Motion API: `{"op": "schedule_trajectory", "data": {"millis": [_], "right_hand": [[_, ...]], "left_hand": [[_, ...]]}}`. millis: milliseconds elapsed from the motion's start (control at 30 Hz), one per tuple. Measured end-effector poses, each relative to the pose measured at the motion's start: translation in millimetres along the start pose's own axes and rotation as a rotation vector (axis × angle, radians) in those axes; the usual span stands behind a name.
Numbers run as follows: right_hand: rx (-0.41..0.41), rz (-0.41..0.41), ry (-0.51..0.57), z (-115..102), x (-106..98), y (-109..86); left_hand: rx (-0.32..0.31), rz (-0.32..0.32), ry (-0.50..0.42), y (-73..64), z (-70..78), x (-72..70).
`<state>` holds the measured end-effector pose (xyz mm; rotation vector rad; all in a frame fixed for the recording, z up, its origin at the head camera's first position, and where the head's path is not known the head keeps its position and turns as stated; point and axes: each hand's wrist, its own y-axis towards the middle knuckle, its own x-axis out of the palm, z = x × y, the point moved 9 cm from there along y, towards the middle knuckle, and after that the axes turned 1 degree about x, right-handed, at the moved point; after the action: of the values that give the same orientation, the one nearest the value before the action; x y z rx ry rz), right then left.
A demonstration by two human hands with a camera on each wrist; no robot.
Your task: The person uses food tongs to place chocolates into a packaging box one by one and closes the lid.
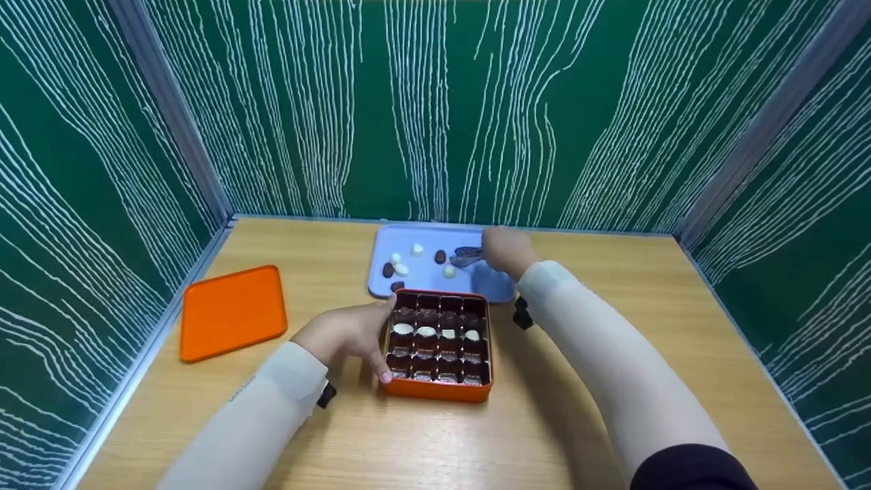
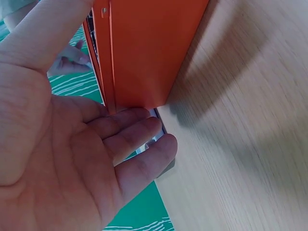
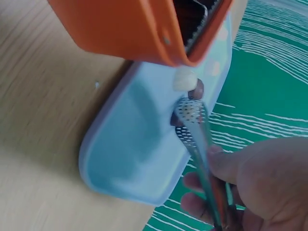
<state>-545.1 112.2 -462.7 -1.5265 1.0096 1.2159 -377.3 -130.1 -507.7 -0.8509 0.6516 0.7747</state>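
Observation:
My left hand [image 1: 354,331] holds the left side of an orange box [image 1: 435,390], thumb at the near corner and fingers at the far one. In the left wrist view its fingers [image 2: 139,166] lie against the box's end. Inside is a brown divided insert: white pieces [image 1: 426,331] fill one row, with dark chocolates [image 1: 427,317] behind them. My right hand [image 1: 507,248] grips metal tongs [image 1: 467,255] with perforated tips over the blue tray [image 1: 500,294]. A dark piece [image 3: 175,119] shows between the tips; whether they pinch it, I cannot tell.
Several white and dark chocolates [image 1: 401,269] lie scattered on the blue tray, behind the box. An orange lid [image 1: 233,313] rests on the table [image 1: 326,435] at left. Green walls [image 1: 469,136] with white lines enclose the table at the back and sides.

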Motion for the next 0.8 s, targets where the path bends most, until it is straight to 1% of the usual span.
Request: {"op": "schedule_trajectory", "data": {"millis": [67, 167, 267, 367, 467, 567, 633, 700, 800], "right_hand": [[0.023, -0.016, -0.003, 4.8, -3.2, -7.6], [0.032, -0.044, -0.044, 10.1, -7.2, -18.9], [0.006, -0.065, -0.112, 12.0, -10.0, -28.3], [-0.014, -0.063, -0.143, 13.5, -12.7, -32.2], [-0.013, -0.069, -0.129, 17.1, -11.4, -33.1], [-0.020, -0.075, -0.133, 20.5, -8.4, -34.5], [-0.008, -0.080, -0.118, 23.6, -7.6, -36.5], [0.004, -0.077, -0.098, 26.2, -9.3, -39.2], [0.027, -0.084, -0.054, 29.4, -14.7, -45.5]], "left_hand": [[0.004, 0.000, -0.008, -0.2, 0.9, 0.5], [0.005, -0.003, -0.016, -1.3, 1.1, 0.8], [-0.005, -0.006, -0.031, -2.6, -0.4, 0.3], [-0.022, 0.001, -0.031, -4.1, -2.1, -2.1], [-0.023, 0.004, -0.017, -4.5, -1.7, -2.9], [-0.001, 0.002, 0.000, -3.4, 1.1, -1.6], [0.013, -0.002, 0.004, -2.6, 3.2, -0.2], [0.024, 0.001, 0.009, -2.3, 4.7, 0.0], [0.023, 0.006, 0.008, -2.2, 4.5, -0.3]]}}
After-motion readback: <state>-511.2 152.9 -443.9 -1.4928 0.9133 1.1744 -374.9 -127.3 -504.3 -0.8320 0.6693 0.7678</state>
